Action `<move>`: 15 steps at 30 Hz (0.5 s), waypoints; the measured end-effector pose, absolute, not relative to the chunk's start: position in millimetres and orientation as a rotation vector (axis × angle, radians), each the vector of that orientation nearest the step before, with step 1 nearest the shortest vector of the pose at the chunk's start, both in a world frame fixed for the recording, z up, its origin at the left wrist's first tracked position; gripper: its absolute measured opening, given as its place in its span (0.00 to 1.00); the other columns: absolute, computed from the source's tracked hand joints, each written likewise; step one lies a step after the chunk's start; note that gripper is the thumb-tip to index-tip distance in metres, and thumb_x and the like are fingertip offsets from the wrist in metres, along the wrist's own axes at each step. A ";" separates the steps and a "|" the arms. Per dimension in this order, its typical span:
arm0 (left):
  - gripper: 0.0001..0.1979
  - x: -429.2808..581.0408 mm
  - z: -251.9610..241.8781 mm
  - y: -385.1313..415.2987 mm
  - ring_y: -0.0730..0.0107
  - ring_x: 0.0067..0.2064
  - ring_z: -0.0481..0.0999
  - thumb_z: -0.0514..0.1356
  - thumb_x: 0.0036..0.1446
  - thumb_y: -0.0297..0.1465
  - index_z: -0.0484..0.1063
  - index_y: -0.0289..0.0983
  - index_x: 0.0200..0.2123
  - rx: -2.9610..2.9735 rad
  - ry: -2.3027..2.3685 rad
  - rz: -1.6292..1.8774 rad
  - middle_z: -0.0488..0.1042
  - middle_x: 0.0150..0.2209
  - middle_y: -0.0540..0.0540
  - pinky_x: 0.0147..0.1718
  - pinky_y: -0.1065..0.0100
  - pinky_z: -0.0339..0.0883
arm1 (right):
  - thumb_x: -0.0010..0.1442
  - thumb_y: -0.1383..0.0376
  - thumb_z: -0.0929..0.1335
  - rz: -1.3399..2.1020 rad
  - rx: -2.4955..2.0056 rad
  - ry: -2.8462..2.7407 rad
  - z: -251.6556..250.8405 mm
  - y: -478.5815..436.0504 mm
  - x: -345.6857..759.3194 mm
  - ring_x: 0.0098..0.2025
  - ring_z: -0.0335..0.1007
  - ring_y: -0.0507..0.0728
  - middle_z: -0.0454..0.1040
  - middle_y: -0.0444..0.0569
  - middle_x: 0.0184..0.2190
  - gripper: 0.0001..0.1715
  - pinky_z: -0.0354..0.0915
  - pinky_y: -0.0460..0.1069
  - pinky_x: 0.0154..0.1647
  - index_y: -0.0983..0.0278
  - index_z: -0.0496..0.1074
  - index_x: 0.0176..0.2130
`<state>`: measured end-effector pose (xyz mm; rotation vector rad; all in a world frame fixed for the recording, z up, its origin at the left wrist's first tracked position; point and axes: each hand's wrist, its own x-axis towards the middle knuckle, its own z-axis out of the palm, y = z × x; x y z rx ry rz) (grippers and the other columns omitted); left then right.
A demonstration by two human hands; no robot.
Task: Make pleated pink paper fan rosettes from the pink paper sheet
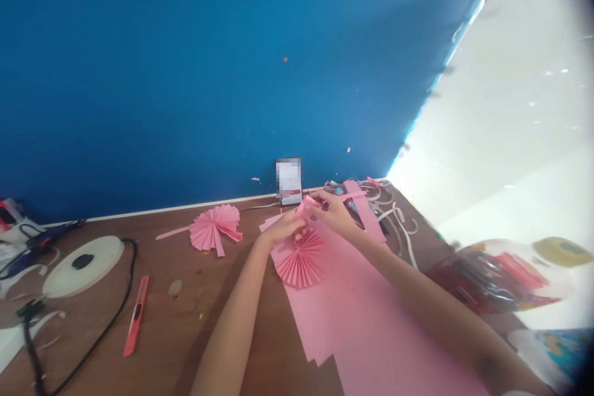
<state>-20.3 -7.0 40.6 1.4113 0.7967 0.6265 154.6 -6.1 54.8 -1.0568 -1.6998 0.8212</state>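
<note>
Your left hand is closed on the gathered hub of the pleated fan, fingers curled over it. Your right hand pinches a folded pink piece just above that hub. Whether this piece is a separate strip or an end of the fan itself cannot be told from here.

The pleated fan lies on the pink sheets, spread downward toward you. Its folds are all made, but it opens into only part of a circle, so by my reading the pleating is done and the closing or joining at the hub is not.

To the left, apart from your hands, a second fan lies on the worktop with a loose tail sticking out. It looks about as far along, or slightly further. The pink sheets under your forearms are uncut stock.

Farther out, a cutter lies near the left, a phone leans on the blue wall, and white paper strips curl by the right corner.
</note>
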 end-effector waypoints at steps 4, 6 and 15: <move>0.15 -20.2 52.4 -9.8 0.82 0.20 0.60 0.55 0.57 0.39 0.68 0.33 0.39 1.455 0.817 0.606 0.65 0.23 0.52 0.21 0.76 0.53 | 0.54 0.64 0.66 0.872 -1.040 -1.715 62.9 -11.4 152.9 0.27 0.68 0.51 0.71 0.44 0.29 0.06 0.63 0.46 0.29 0.63 0.70 0.34; 0.18 -20.0 57.3 -10.6 0.82 0.19 0.58 0.53 0.57 0.42 0.69 0.32 0.40 1.499 0.829 0.608 0.63 0.22 0.52 0.20 0.76 0.51 | 0.55 0.63 0.66 0.890 -1.028 -1.717 67.3 -14.0 152.6 0.26 0.67 0.51 0.71 0.44 0.29 0.06 0.62 0.46 0.28 0.63 0.70 0.34; 0.21 -22.8 64.7 -15.2 0.81 0.18 0.57 0.55 0.56 0.46 0.69 0.32 0.33 1.508 0.764 0.515 0.66 0.21 0.50 0.19 0.73 0.49 | 0.63 0.53 0.59 0.720 -1.031 -1.939 80.4 -16.2 160.9 0.23 0.53 0.49 0.57 0.41 0.20 0.23 0.50 0.45 0.22 0.63 0.59 0.22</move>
